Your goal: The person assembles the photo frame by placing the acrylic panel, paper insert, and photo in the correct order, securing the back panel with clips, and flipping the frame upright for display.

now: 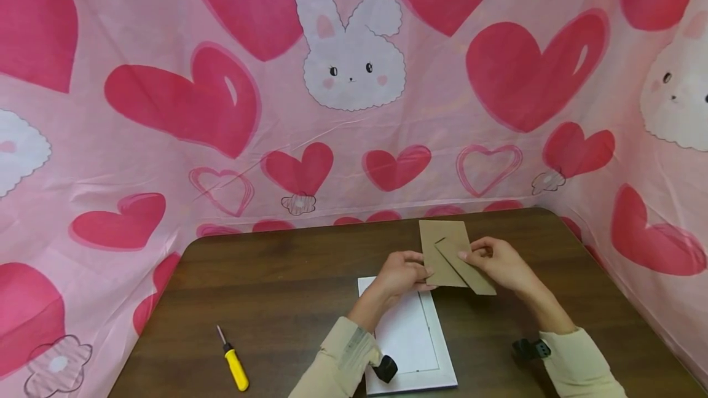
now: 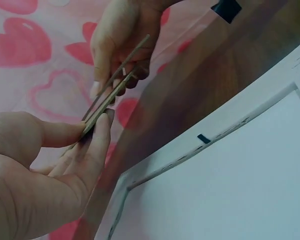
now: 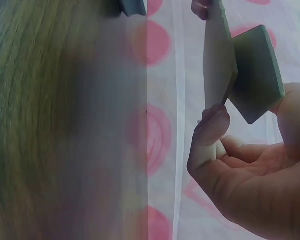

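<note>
A brown backing board of a picture frame is held up over the table, its easel leg swung partly away from it. My left hand pinches the board's left edge between thumb and fingers. On the other side, my right hand has its thumb at the leg and its fingertips at the board's edge. The right wrist view shows a wedge of space between the board and the leg. Below the left forearm lies a white picture frame, with a white sheet inside its border.
A screwdriver with a yellow handle lies on the dark wooden table, left of the frame. Small dark tabs stick out along the frame's inner edge. A pink cloth with hearts and rabbits hangs behind the table and at its sides.
</note>
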Demonstrator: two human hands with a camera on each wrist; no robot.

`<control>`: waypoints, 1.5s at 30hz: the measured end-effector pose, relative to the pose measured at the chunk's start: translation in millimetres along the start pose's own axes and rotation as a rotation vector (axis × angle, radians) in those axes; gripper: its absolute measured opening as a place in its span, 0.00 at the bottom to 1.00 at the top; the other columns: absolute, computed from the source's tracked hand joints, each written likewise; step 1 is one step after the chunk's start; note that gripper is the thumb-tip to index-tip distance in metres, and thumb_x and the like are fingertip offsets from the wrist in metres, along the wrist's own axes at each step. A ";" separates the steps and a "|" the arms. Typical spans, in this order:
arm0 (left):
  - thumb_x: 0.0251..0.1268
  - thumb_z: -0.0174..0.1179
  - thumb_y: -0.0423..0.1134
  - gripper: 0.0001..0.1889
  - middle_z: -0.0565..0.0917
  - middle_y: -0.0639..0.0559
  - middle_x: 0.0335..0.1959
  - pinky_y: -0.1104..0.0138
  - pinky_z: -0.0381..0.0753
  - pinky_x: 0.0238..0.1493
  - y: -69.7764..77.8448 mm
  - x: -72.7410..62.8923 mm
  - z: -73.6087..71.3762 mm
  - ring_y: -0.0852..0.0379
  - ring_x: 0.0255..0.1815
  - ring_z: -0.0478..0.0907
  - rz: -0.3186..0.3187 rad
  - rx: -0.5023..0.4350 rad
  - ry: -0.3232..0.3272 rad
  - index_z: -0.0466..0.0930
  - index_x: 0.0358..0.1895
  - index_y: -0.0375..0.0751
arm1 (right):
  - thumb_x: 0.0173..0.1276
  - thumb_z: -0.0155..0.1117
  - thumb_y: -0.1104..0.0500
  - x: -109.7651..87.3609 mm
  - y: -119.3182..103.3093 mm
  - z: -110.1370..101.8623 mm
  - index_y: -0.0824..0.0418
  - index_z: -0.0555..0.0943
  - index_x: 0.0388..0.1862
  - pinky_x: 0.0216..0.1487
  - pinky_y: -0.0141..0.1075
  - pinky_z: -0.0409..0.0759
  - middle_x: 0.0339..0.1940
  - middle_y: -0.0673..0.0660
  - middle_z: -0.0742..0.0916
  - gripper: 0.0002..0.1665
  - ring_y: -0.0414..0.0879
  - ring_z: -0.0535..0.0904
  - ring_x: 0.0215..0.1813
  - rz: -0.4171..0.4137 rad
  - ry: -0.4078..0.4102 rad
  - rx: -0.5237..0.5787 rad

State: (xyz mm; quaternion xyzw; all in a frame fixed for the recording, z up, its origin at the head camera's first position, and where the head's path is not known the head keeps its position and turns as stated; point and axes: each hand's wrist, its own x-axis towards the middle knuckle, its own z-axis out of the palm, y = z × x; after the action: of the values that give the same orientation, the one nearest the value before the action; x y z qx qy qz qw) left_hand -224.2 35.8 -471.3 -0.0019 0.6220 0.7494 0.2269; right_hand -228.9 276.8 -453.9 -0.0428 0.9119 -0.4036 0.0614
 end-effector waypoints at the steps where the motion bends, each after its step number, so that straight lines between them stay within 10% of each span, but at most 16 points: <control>1: 0.69 0.61 0.20 0.16 0.88 0.41 0.40 0.52 0.89 0.51 0.4 -1.7 -2.3 0.55 0.32 0.87 0.003 -0.001 0.001 0.76 0.58 0.26 | 0.74 0.69 0.43 0.4 -1.2 1.6 0.73 0.80 0.59 0.46 0.41 0.83 0.48 0.65 0.89 0.35 0.51 0.84 0.45 -0.004 -0.003 0.002; 10: 0.70 0.61 0.22 0.19 0.89 0.32 0.48 0.50 0.88 0.54 5.9 -16.0 -23.4 0.55 0.37 0.88 0.042 0.038 0.006 0.74 0.62 0.23 | 0.74 0.69 0.44 3.5 -13.7 15.3 0.73 0.79 0.60 0.45 0.39 0.83 0.46 0.63 0.89 0.34 0.48 0.84 0.44 -0.060 -0.025 0.013; 45: 0.73 0.61 0.27 0.25 0.83 0.47 0.42 0.56 0.89 0.53 -0.7 -72.5 -83.1 0.58 0.43 0.82 0.034 0.056 0.018 0.68 0.70 0.24 | 0.81 0.60 0.57 23.0 -41.9 58.2 0.71 0.62 0.79 0.36 0.37 0.87 0.35 0.61 0.88 0.36 0.45 0.85 0.32 -0.117 -0.078 0.370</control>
State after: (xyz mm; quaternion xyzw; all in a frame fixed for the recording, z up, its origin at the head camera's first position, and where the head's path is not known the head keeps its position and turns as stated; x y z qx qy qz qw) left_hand -182.2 -66.1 -470.1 0.0084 0.6447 0.7353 0.2087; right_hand -241.9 203.2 -463.4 -0.0992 0.8151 -0.5651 0.0800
